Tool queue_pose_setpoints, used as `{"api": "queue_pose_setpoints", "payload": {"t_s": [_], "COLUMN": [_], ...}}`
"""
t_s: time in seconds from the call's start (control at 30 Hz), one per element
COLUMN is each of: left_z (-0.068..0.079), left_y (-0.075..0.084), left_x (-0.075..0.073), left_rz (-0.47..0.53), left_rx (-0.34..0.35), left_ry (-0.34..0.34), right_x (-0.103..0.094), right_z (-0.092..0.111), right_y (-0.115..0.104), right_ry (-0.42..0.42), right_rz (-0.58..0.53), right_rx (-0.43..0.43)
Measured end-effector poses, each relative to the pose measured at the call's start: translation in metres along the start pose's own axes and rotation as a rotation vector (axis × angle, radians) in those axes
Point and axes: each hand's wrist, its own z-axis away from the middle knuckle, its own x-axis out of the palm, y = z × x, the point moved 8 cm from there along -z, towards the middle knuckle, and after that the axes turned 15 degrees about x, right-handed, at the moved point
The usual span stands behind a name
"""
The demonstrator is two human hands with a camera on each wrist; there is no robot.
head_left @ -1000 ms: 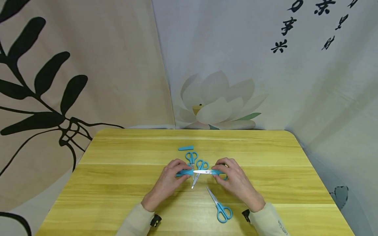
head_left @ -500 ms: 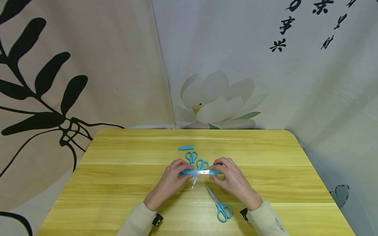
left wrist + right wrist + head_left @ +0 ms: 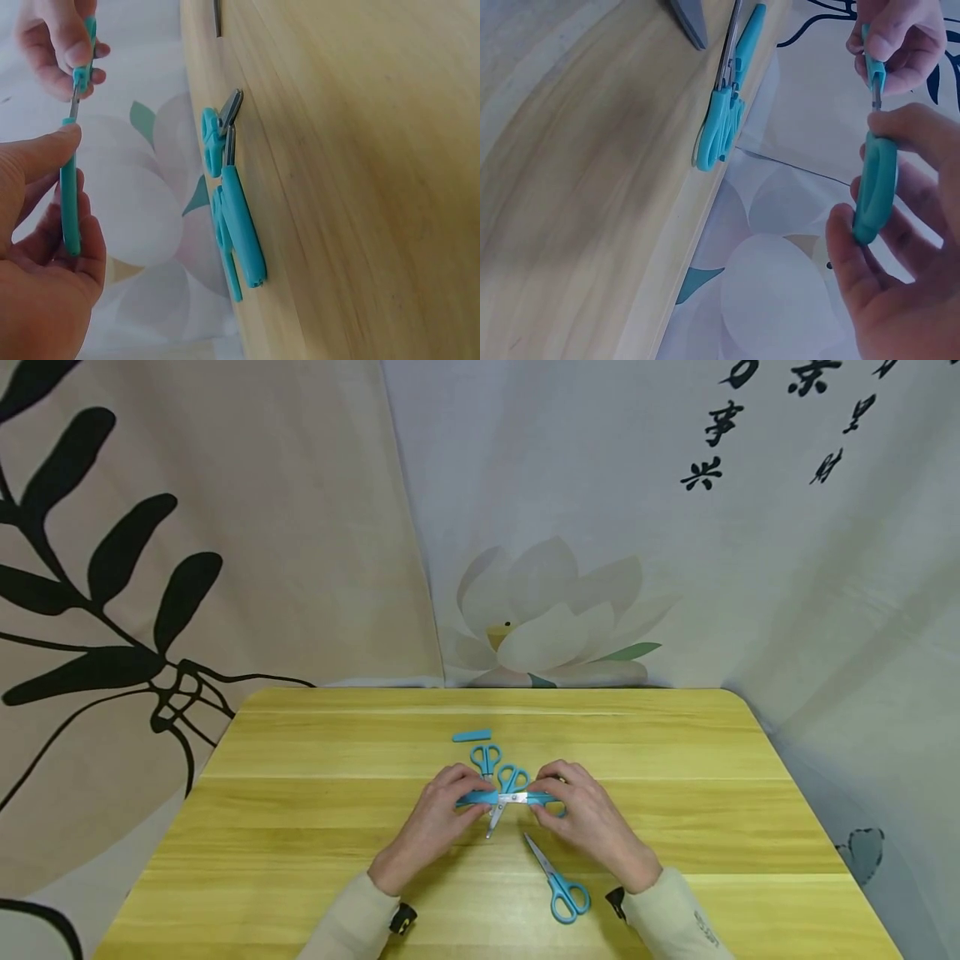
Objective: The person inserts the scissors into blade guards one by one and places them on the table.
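The left hand (image 3: pixel 442 806) grips a blue blade cover (image 3: pixel 69 199) between thumb and fingers. In the right hand (image 3: pixel 585 814) is a pair of blue-handled scissors (image 3: pixel 877 187), held by the handle and pointing left. Its blades run into the mouth of the cover, with a short stretch of bare metal showing between the hands. Both hands are raised above the table in the wrist views. Beyond them, seen from the head, lie two more blue scissors, the far pair (image 3: pixel 486 758) and the nearer pair (image 3: pixel 513 777), partly hidden by the hands and the held scissors.
Another blue cover (image 3: pixel 472 737) lies farthest back on the wooden table (image 3: pixel 300 835). Closer to the person, between the forearms, rest other blue scissors (image 3: pixel 564 893) with the tips pointing away to the left. A printed curtain (image 3: pixel 300 527) hangs behind the table.
The right hand has moved left with the scissors, and the blades have slid farther into the cover, leaving less metal exposed. The left hand has shifted slightly right. The scissors on the table stay put.
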Motion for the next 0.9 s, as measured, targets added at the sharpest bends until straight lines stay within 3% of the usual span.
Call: {"api": "queue_pose_setpoints", "payload": {"t_s": [0.37,0.9], "left_z": [-0.0016,-0.0027], "left_y": [0.0016,0.0055], "left_x": [0.0018,0.003], "left_rz": [-0.014,-0.025], "left_rx": [0.031,0.084], "left_ry": [0.008,0.004], "right_x": [0.0035,0.0058], "right_z": [-0.0003,-0.0009], "right_y": [-0.0021,-0.0071], "right_ry": [-0.043,-0.025], "right_rz": [-0.029,-0.025], "right_rx": [-0.002,-0.038]}}
